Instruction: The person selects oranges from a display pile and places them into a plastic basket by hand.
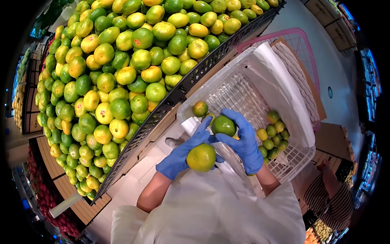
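Observation:
Both hands wear blue gloves. My left hand [185,151] is closed around a large yellow-green mandarin [201,157], its thumb pointing up toward the other hand. A darker green mandarin [224,126] sits in the fingers of my right hand [245,144], close to the left fingertips. Both hands are over the near side of a clear plastic crate [248,83]. Inside it, several small green and yellow mandarins [274,139] lie at the right, and a single mandarin [200,108] rests at the left corner.
A large heap of green and yellow mandarins [118,81] fills a display with a black slotted edge [195,77] on the left. Behind the crate are a pink basket [298,36] and cardboard. A person in a striped top [335,199] stands at lower right.

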`<state>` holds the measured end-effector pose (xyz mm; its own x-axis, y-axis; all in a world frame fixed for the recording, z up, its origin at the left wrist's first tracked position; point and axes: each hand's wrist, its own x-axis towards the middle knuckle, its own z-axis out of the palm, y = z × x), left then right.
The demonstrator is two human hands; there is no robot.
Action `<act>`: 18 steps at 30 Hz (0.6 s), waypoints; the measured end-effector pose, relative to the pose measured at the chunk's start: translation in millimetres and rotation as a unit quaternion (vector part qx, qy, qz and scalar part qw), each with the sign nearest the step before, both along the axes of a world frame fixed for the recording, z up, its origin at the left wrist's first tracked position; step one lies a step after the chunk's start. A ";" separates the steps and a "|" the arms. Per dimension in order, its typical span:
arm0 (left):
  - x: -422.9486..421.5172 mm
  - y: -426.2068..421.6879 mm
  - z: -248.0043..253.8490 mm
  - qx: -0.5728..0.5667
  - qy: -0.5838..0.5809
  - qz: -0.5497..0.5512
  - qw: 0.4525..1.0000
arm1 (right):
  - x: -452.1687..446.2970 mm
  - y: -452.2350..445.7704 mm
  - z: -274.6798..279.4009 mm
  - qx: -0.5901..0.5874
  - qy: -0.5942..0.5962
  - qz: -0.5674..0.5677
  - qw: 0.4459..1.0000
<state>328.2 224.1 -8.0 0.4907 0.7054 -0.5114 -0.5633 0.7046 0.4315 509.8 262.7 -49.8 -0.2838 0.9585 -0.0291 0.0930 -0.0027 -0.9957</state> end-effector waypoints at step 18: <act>-36.1 -44.4 -14.8 0.018 -0.156 0.236 0.959 | -41.9 7.9 -170.4 -0.220 -0.195 0.022 0.956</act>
